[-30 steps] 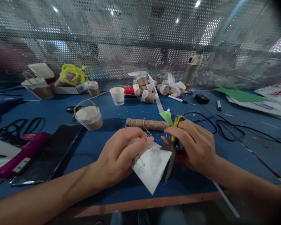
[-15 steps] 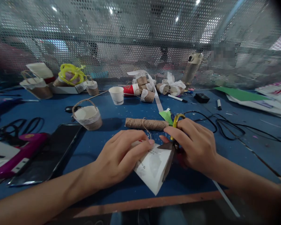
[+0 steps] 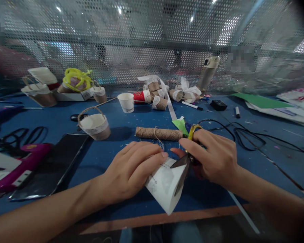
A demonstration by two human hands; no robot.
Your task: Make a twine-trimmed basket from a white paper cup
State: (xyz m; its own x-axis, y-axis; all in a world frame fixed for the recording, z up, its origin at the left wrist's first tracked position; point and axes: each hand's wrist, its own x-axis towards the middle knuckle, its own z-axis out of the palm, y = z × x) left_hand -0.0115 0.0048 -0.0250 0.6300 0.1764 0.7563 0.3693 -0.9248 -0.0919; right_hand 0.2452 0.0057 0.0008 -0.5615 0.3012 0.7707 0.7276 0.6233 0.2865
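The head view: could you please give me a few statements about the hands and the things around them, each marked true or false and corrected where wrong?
1. The right hand holds the scissors. True.
2. The blades of the scissors are closed. False: they stand open at the edge of the white paper.
3. The twine roll lies beyond the left hand. True.
4. The left hand grips the twine roll. False: it holds the white paper.
5. The small basket is right of the twine roll. False: it is left of it.

dim overall, small bright spots [image 3: 120, 10] across the mesh [image 3: 147, 30], upper right corner black.
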